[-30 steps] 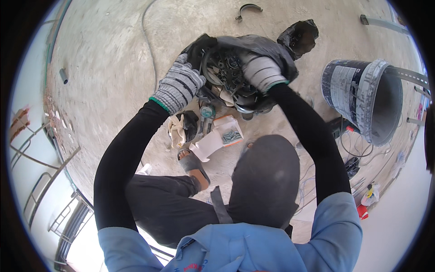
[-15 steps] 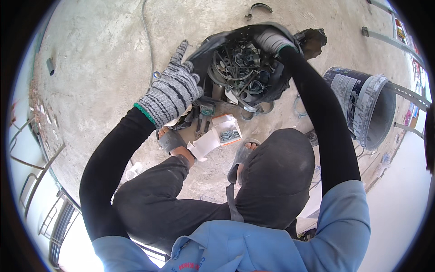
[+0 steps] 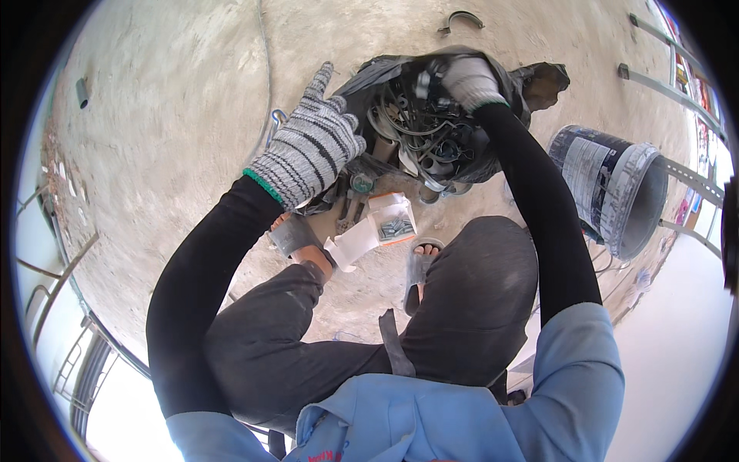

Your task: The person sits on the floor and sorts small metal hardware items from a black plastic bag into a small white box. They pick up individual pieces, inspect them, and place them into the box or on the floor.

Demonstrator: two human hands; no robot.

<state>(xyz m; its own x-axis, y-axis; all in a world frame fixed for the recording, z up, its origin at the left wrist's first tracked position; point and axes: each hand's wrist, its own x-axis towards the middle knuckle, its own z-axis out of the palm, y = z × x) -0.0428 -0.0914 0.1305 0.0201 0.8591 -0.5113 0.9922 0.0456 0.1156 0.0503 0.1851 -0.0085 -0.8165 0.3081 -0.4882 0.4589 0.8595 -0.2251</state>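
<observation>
A black plastic bag (image 3: 504, 158) lies on the floor in front of me, its mouth wide, full of metal clamps, rings and short pipe pieces (image 3: 412, 127). My left hand (image 3: 312, 146), in a grey striped knit glove, is at the bag's left rim. One finger sticks out and the others curl over the plastic. Inside the far right of the mouth is my right hand (image 3: 468, 81), gloved alike and blurred by motion. Dark parts lie against its fingers, which are too smeared to read. An opened small white box (image 3: 396, 223) of metal fasteners sits between my feet.
To the right a dirty paint bucket (image 3: 608, 185) lies on its side, near perforated metal bars (image 3: 677, 88). A half-round clamp (image 3: 464, 17) rests beyond the bag. A short grey pipe (image 3: 82, 93) is at far left. A cable (image 3: 267, 69) crosses the concrete floor.
My right hand has shifted slightly down and left within the bag, and dark parts now show at its fingers. My left hand stays at the left rim. The view has shifted a little.
</observation>
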